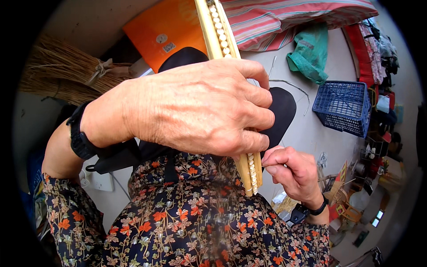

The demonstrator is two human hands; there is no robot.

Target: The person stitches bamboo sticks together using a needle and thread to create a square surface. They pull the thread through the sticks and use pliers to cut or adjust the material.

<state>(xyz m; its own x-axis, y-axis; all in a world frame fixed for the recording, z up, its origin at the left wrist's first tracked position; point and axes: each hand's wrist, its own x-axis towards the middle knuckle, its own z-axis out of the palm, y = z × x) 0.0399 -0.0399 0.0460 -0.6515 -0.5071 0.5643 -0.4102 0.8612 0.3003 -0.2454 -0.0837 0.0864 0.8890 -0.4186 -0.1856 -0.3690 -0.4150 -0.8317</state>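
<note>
My left hand (200,107) is wrapped over the middle of a long, narrow, pale yellow bar (209,35), which looks like wood or bamboo. A row of white bead-like bumps (219,31) runs along its length. The bar's near end rests close to my lap, while the far end runs off the top of the picture. On the bar's right side, close to the near end, my right hand (291,171) is closed in a pinch. What those fingers hold, if anything, is too small to make out. My left palm hides the middle of the bar.
A tied bundle of dry straw (66,71) lies at the left beside an orange panel (171,33). Striped cloth (284,20), a green plastic bag (309,53), a thin wire (296,85) and a blue plastic crate (341,107) are beyond. Various household things crowd the right.
</note>
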